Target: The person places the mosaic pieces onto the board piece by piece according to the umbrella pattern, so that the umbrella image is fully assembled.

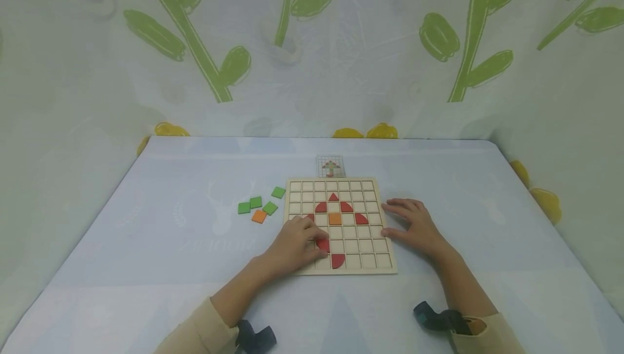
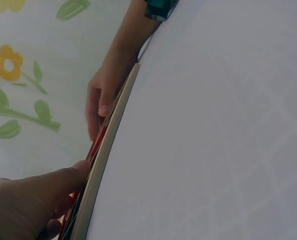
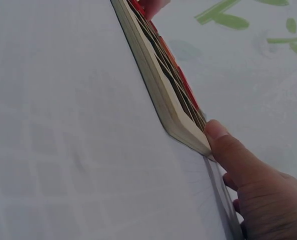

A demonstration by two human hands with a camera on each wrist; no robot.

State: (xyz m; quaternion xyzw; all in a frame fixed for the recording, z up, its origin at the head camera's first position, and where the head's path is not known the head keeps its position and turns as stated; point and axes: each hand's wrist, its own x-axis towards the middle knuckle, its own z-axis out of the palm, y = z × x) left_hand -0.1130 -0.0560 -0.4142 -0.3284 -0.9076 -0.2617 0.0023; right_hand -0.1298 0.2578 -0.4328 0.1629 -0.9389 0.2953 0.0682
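Fingers of the left hand [image 1: 294, 241] pinch a partly covered red tile [image 1: 323, 245], apparently to seat it in the pale wooden grid board [image 1: 368, 246] at lower centre. The right hand [image 1: 413, 226], fingers relaxed, touches the board's right edge, presumably steadying it.

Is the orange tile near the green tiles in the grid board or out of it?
Out. The orange tile lies on the table, left of the grid board, close to the green tiles.
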